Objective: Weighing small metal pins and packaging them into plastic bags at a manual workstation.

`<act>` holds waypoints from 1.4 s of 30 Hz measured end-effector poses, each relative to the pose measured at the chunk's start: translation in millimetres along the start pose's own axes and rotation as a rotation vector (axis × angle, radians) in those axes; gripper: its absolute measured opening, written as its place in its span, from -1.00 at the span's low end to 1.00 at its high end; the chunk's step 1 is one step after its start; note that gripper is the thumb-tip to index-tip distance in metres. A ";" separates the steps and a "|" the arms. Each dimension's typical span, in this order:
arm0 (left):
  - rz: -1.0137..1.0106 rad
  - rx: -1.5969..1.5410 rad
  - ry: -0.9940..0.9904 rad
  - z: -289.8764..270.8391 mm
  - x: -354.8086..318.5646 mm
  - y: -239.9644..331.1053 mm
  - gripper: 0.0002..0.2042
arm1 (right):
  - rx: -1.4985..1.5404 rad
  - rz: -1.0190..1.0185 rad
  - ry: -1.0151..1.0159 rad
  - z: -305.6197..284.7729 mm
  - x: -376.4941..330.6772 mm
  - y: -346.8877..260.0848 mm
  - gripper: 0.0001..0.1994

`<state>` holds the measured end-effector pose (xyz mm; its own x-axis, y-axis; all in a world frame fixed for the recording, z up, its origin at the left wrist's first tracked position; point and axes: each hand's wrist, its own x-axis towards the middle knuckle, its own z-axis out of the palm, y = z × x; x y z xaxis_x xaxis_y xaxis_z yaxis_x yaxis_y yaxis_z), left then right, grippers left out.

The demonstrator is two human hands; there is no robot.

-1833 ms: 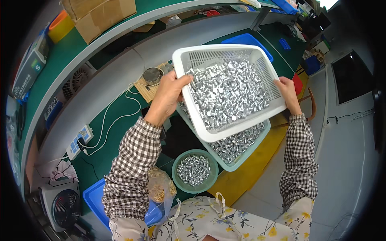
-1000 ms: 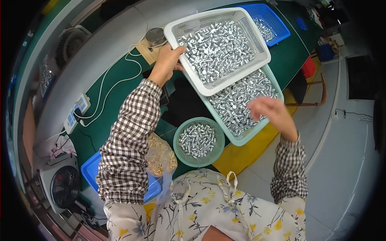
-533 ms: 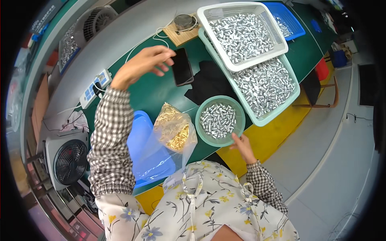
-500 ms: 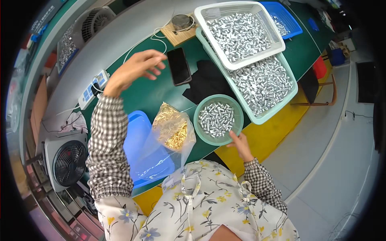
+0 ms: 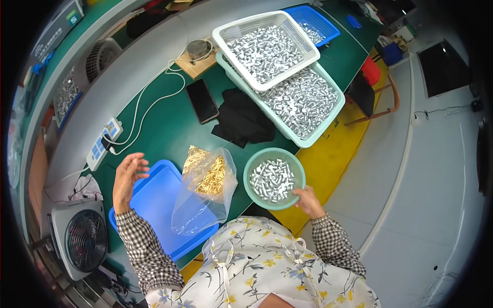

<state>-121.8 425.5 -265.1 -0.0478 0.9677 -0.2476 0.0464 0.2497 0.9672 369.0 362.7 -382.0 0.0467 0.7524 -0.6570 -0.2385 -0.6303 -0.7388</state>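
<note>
My right hand (image 5: 309, 203) grips the near right rim of a round light-green basin (image 5: 247, 180), thumb over the edge. Loose silver metal cylinders (image 5: 272, 179) lie inside the basin, which sits at the table's near edge; I cannot tell if it is raised. At the left, above the far left edge of a shallow blue tray (image 5: 149, 208), my left hand (image 5: 129, 177) is open and holds nothing, its fingers loosely bent. A clear plastic bag (image 5: 185, 213) of small gold-coloured metal pins (image 5: 210, 177) lies partly on the tray, between both hands.
Beyond the basin, a white basket (image 5: 310, 54) of silver parts rests on a larger green one (image 5: 336, 102), with a blue basket (image 5: 334, 32) behind. A black cloth (image 5: 244, 120), phone (image 5: 202, 101), power strip (image 5: 104, 143) with cables, and fan (image 5: 84, 233) are around.
My left hand has come back from near the phone to the blue tray's edge. My right hand has closed on the basin's rim. The view has shifted.
</note>
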 end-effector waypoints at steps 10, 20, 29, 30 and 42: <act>-0.008 -0.169 0.116 19.0 -21.1 -38.7 -0.73 | -0.299 -0.445 0.345 -57.9 -54.0 -176.9 -0.80; -0.054 -0.244 0.169 24.0 -43.7 -56.9 -0.72 | -0.497 -0.534 0.528 -74.5 49.9 -286.1 -0.79; -0.094 -0.266 0.262 14.2 -59.0 -59.5 -0.72 | -1.118 -0.554 0.800 -38.4 81.4 -336.6 -0.75; -0.095 -0.272 0.272 14.2 -58.9 -59.4 -0.72 | -1.120 -0.556 0.801 -37.3 82.8 -337.8 -0.75; -0.098 -0.291 0.278 11.4 -54.1 -60.5 -0.73 | -1.316 -0.563 0.893 -22.2 102.7 -349.1 -0.75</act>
<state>-110.7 358.4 -310.9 -0.3070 0.8836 -0.3535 -0.2544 0.2817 0.9252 478.5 655.7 -194.9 0.4432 0.8782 0.1800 0.8900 -0.4069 -0.2060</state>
